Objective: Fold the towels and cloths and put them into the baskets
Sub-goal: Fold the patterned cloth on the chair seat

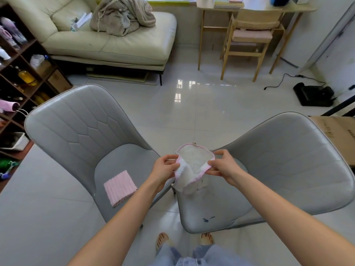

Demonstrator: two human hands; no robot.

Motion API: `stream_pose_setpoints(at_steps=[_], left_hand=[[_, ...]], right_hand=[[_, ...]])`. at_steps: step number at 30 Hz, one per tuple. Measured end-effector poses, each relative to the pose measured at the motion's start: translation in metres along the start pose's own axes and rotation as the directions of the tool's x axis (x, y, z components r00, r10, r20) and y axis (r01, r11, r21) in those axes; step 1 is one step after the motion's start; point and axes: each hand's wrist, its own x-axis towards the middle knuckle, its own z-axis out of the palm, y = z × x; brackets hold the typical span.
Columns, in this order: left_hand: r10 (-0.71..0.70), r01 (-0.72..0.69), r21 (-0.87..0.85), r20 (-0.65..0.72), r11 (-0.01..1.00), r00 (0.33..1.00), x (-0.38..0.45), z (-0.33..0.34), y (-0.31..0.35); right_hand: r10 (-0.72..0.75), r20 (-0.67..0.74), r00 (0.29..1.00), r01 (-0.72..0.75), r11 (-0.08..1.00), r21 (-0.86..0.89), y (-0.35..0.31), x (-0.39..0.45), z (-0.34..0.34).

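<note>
Left to right: folded pink cloth [120, 187] lies flat on the left grey chair [80, 131] seat, at about 8 o'clock from my hands, well apart from them. No basket in view.

Left hand [165, 167] pinches the left edge of the white pink-trimmed cloth [193, 166], fingers [171, 158] curled on it. Right hand [222, 165] pinches the right edge the same way. Cloth is held in the air between them, over the front of the right grey chair [288, 162], top half spread, lower part hanging toward 6 o'clock.

Key relation: the span between the two grips runs 9 to 3 o'clock, both hands equally near. I judge the next fold needs one edge brought across to the other, or the cloth laid on the seat first.
</note>
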Motion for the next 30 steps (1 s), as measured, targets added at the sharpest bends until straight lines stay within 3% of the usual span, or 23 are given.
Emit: stream_pose_setpoints(at_steps=[4, 9, 11, 13, 20, 30], left_hand=[[0.068, -0.068, -0.032, 0.002, 0.997, 0.998, -0.008, 0.015, 0.006], [0.108, -0.108, -0.032, 0.017, 0.994, 0.994, -0.011, 0.014, 0.014], [0.117, -0.114, -0.064, 0.033, 0.991, 0.993, -0.013, 0.013, 0.018], [0.125, -0.119, -0.087, 0.062, 0.989, 0.990, -0.013, 0.013, 0.022], [0.140, -0.120, -0.126, 0.156, 0.985, 0.978, -0.015, 0.015, 0.028], [0.058, 0.007, -0.187, 0.341, 0.982, 0.938, -0.015, 0.004, 0.040]], right_hand=[[-0.121, 0.108, 0.987, 0.126, 0.991, -0.045, -0.008, -0.008, 0.008], [-0.159, 0.421, 0.893, 0.247, 0.955, -0.163, -0.014, -0.013, 0.002], [-0.258, 0.437, 0.862, 0.418, 0.849, -0.323, -0.017, -0.014, 0.002], [-0.386, 0.414, 0.824, 0.558, 0.674, -0.484, -0.018, -0.013, 0.005], [-0.564, 0.468, 0.680, 0.705, 0.328, -0.629, -0.018, -0.008, 0.008], [-0.533, 0.436, 0.726, 0.680, 0.458, -0.572, -0.031, -0.018, 0.009]])
